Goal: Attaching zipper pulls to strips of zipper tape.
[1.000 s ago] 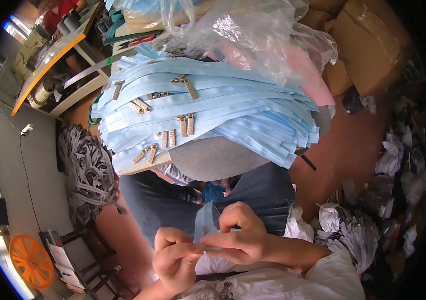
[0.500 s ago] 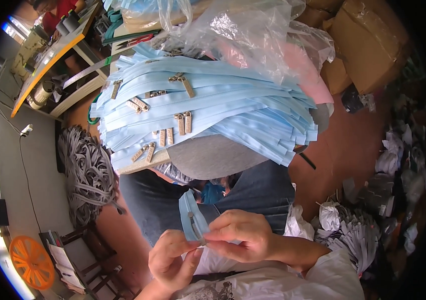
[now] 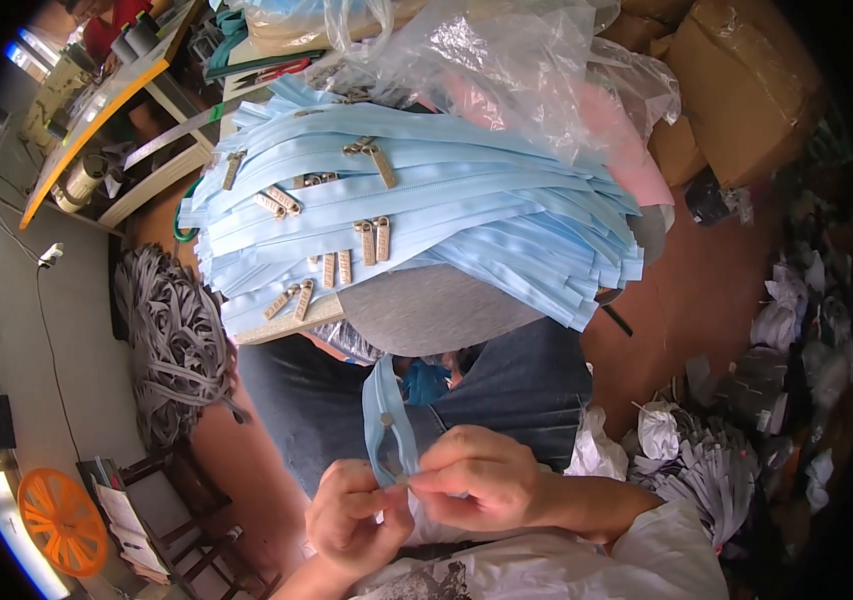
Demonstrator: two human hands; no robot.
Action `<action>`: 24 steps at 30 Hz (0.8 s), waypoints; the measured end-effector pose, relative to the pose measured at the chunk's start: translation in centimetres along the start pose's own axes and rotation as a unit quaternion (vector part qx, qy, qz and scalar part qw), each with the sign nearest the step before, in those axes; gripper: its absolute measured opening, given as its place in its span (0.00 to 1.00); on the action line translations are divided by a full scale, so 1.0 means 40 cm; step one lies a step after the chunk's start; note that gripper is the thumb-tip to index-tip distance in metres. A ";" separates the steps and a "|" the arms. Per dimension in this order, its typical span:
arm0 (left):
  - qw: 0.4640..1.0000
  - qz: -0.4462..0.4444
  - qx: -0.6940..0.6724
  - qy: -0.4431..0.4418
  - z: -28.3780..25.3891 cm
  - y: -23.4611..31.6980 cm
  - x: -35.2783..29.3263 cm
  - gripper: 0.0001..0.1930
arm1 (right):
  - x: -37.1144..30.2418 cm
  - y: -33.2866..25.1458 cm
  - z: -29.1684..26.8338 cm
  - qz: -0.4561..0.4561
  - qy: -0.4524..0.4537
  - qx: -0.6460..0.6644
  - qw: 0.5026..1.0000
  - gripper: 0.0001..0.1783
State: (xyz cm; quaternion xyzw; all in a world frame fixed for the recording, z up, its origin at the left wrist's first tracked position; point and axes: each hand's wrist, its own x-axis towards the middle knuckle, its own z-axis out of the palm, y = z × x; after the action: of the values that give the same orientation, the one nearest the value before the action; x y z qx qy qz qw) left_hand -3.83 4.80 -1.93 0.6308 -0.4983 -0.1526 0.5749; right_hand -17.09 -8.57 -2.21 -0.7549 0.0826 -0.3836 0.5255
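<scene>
My left hand point(image 3: 351, 515) and my right hand point(image 3: 481, 482) meet close to my chest, both pinching a single light blue zipper strip point(image 3: 383, 415) that rises from my fingers toward my lap. A small metal slider sits on the strip just above my fingertips. Above my knees lies a big stack of light blue zippers point(image 3: 446, 215) with brass pulls point(image 3: 371, 240), spread over a grey round surface point(image 3: 426, 310).
A heap of grey zippers point(image 3: 174, 345) lies on the floor at left, white and grey bundles point(image 3: 716, 470) at right. Clear plastic bags point(image 3: 506, 60) and cardboard boxes point(image 3: 746, 90) stand behind the stack. An orange reel point(image 3: 61, 520) and a work table point(image 3: 96, 110) are at left.
The blue strip has swung up and stands more upright between my hands. My left hand has shifted up and right to meet the right hand's fingertips.
</scene>
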 end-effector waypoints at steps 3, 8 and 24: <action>0.999 0.034 0.038 0.018 0.014 0.000 0.005 0.11 | -0.006 0.007 0.014 -0.007 0.017 -0.007 1.000 0.15; 1.000 0.008 0.008 0.007 0.002 -0.005 0.002 0.10 | -0.007 0.007 0.004 0.023 0.020 -0.004 1.000 0.15; 0.999 -0.051 -0.002 0.012 -0.011 -0.005 0.011 0.15 | 0.005 0.001 -0.029 0.121 -0.040 0.108 0.986 0.13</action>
State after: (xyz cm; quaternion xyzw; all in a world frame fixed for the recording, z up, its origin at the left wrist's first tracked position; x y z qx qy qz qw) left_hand -3.19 4.66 -1.82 0.6560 -0.4583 -0.1756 0.5734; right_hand -17.71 -9.54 -1.96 -0.6931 0.1102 -0.2932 0.6492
